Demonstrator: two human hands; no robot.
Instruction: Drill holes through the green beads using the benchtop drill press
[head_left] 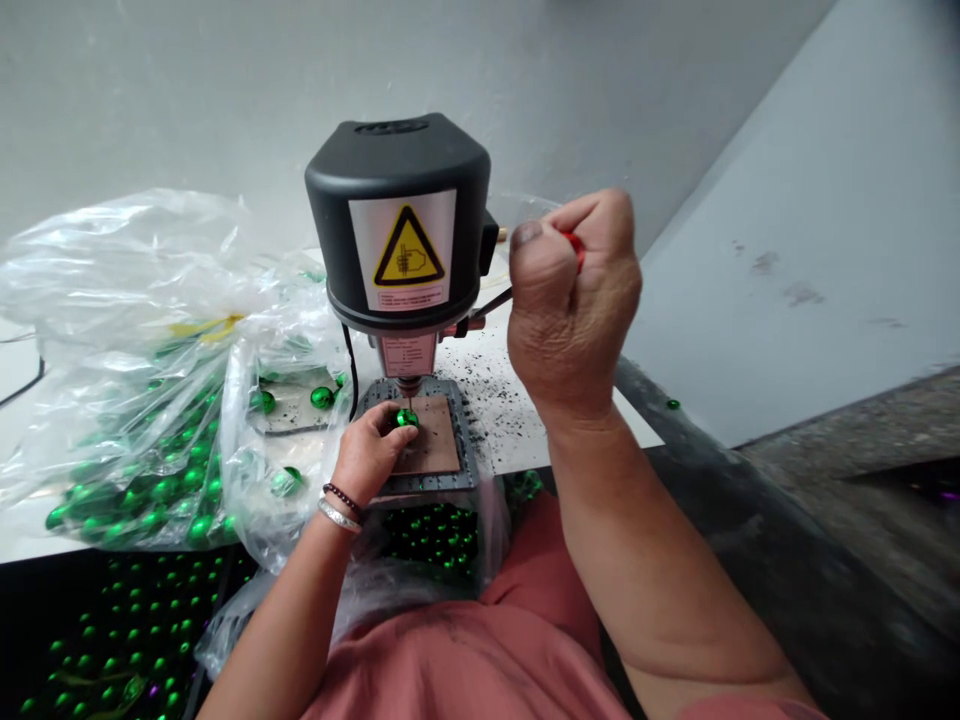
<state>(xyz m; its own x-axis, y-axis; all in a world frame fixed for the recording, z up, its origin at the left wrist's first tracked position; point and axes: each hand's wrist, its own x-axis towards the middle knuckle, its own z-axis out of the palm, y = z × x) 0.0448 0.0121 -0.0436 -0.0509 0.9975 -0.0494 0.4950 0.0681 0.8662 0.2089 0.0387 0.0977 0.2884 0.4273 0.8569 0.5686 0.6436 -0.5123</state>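
The left hand (365, 450) is partly closed, its thumb and fingers pinching 1 shiny green ball (407, 420) at the ball's sides. The right hand (577, 300), raised higher, is curled into a fist around a red knob (577, 253), only a sliver of which shows.

The ball sits over a brown board (439, 445), directly under the drill bit (410, 403); whether the tip touches it I cannot tell. The left wrist wears 2 bracelets: a dark beaded bracelet (345, 500) and a silver bracelet (337, 516).

The board lies on the grey metal base (465, 445) of a drill press (397, 180), whose black housing carries a yellow warning triangle (409, 250). Dark shavings (491, 395) are scattered across the white surface (525, 445) to the right.

To the left, a large clear bag (142, 240) of green balls lies beside 2 loose balls (322, 398). Nearest the body, more balls (431, 535) fill an open plastic bag below the base, and others (124, 620) lie in a dark container at lower left.
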